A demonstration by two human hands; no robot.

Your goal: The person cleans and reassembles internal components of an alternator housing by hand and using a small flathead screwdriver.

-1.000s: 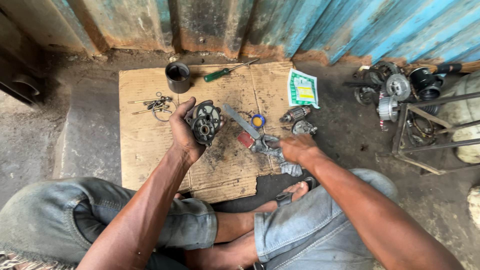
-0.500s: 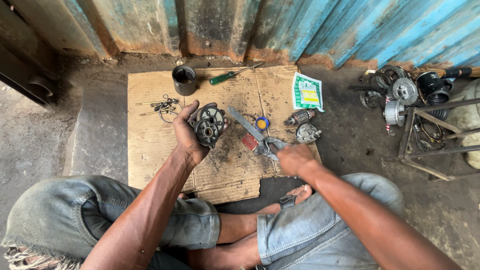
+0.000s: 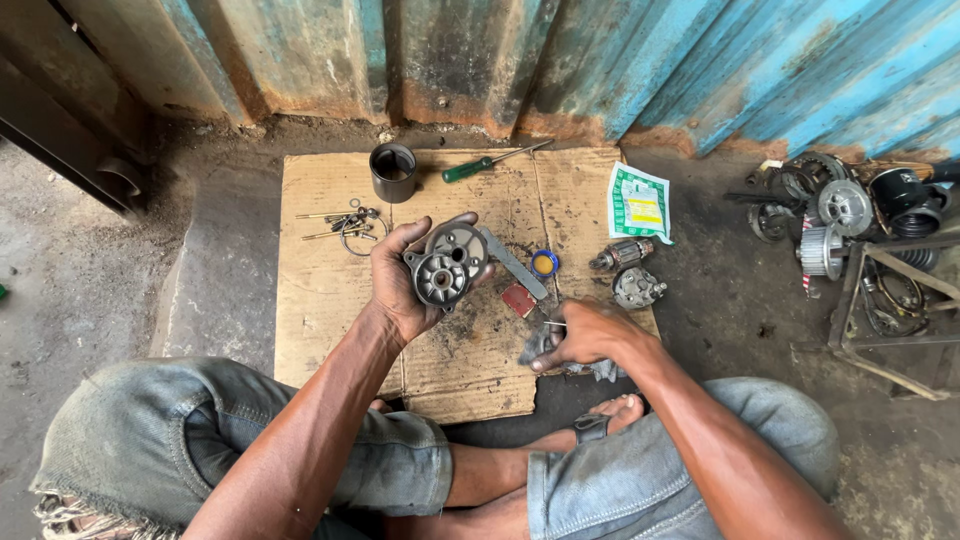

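Where cardboard (image 3: 330,300) covers concrete floor (image 3: 90,290), corrugated wall (image 3: 700,70) behind.

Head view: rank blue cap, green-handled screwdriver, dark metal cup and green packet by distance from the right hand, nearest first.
From the right hand, low on the cardboard:
1. Blue cap: just above the hand, mid-cardboard.
2. Green packet: up and to the right, at the cardboard's edge.
3. Green-handled screwdriver: top of the cardboard, by the wall.
4. Dark metal cup: top, left of the screwdriver.

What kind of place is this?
Probably an informal roadside repair spot: work is done on a cardboard sheet on bare ground against a rusty corrugated metal wall, with a screwdriver and a pile of motor parts nearby.
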